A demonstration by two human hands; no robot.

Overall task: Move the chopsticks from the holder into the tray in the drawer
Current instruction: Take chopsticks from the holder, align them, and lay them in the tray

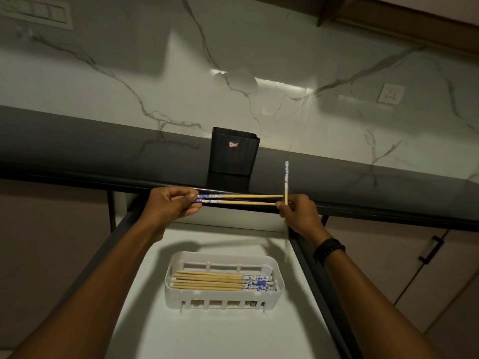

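Left hand is pinched on the blue-patterned ends of two chopsticks held level over the open drawer. Black holder sits behind on the counter; white tray below already has a bundle. Right hand grips one upright chopstick. I'd line up patterned ends before lowering.

Dim kitchen — veined marble backsplash, dark countertop, wall socket

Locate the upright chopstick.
Head view, right of centre: the blue-patterned wooden chopstick stands vertical in the right hand, near the black ribbed holder.
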